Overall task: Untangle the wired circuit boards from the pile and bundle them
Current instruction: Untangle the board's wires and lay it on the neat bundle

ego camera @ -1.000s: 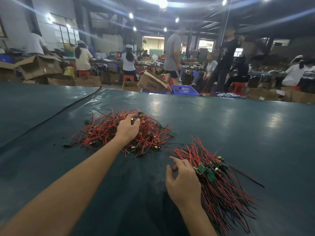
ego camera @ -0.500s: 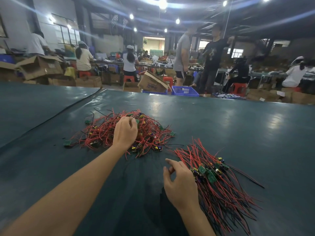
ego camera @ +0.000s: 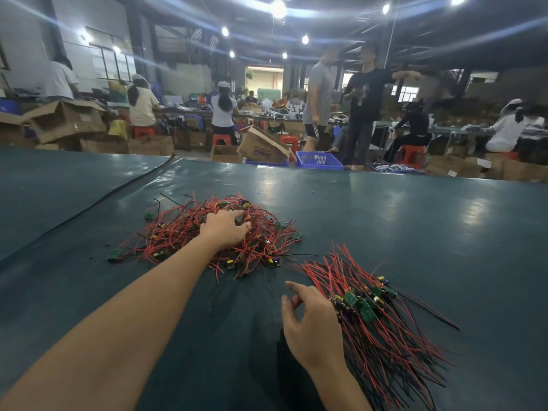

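Risk noted: a pull by the left hand [ego camera: 225,229] on the tangled pile [ego camera: 189,235] would likely drag neighbouring boards along or strain their joints, since the red wires are knotted through one another. The left arm is extended forward, with the hand on top of the pile and its fingers curled into the wires, gripping a clump. The right hand [ego camera: 311,324] rests on the counter [ego camera: 415,232], loosely curled and holding nothing visible, with the straightened bundle [ego camera: 385,336] just to its right.
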`<action>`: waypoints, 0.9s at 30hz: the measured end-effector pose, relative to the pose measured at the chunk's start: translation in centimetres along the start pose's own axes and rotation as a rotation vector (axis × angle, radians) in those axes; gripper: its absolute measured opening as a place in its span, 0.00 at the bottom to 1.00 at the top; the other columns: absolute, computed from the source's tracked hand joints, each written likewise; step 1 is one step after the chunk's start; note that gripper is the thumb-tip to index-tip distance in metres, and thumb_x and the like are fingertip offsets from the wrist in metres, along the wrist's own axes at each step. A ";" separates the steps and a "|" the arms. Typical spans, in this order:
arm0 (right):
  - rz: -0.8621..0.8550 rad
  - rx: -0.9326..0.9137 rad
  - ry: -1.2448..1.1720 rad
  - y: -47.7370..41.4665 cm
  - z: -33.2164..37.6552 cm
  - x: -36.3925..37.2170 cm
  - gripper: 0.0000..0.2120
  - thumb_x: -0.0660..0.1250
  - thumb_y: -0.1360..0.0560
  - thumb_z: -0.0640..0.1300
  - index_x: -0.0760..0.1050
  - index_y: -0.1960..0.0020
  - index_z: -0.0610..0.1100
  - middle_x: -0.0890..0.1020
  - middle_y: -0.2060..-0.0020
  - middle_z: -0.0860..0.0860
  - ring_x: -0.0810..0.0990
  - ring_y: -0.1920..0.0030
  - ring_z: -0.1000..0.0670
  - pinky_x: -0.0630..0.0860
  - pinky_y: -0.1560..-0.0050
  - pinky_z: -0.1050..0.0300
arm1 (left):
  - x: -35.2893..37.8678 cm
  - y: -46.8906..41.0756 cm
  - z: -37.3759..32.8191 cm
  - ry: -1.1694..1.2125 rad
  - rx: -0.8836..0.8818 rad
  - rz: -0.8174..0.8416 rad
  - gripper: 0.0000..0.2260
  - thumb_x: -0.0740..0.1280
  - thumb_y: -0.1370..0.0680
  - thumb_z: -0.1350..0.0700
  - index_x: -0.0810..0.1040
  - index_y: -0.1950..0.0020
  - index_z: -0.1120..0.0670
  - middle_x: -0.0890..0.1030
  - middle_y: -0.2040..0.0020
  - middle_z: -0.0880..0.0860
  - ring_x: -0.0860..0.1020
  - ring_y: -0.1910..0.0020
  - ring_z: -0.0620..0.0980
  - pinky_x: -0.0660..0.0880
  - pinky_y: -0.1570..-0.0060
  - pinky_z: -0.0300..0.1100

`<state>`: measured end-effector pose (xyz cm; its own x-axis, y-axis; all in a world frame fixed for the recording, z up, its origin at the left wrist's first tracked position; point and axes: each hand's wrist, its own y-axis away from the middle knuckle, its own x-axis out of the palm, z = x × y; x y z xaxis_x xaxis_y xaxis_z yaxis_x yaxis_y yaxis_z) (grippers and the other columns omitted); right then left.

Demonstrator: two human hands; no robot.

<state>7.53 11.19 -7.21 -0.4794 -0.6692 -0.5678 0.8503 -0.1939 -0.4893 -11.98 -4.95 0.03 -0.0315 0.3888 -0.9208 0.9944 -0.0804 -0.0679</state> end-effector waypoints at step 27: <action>-0.027 0.018 -0.108 -0.1 0.3 -0.1 0.13 0.69 0.22 0.49 0.80 0.38 0.49 0.75 0.61 0.63 0.74 0.64 0.60 0.74 0.59 0.61 | -4.6 8.1 -4.8 1.736 0.074 -0.293 0.08 0.69 0.26 0.68 0.79 0.50 0.57 0.83 0.51 0.57 0.83 0.55 0.50 0.80 0.54 0.38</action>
<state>7.62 11.02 -6.90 -0.4772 -0.7365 -0.4794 0.8413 -0.2253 -0.4914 -3.25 -3.01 5.59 -0.0093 0.8312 0.5560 0.9683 0.1462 -0.2024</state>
